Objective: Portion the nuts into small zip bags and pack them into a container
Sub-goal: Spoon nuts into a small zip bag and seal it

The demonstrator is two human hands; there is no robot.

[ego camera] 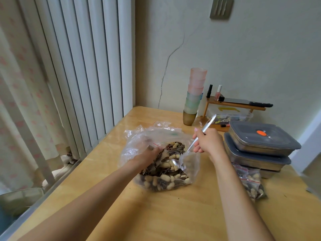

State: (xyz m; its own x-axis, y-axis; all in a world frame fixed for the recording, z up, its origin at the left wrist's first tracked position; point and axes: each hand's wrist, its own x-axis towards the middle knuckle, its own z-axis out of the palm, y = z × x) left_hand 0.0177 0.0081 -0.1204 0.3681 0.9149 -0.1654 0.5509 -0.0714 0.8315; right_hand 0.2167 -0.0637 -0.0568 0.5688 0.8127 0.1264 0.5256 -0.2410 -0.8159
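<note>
A: One wooden counter [165, 214] carries it all. Where are the nuts?

B: In the big clear bag [139, 146] at the middle; your left hand [147, 157] reaches inside, blurred behind the plastic, so I cannot tell how its fingers lie.

A: And to the right?

B: Two lidded steel containers [260, 150] stacked, with filled zip bags [251, 181] lying just in front of them.

A: My other hand?

B: Your right hand [206, 141] is curled round the handle of a spoon [175, 162], its bowl among the nuts [166, 178].
</note>
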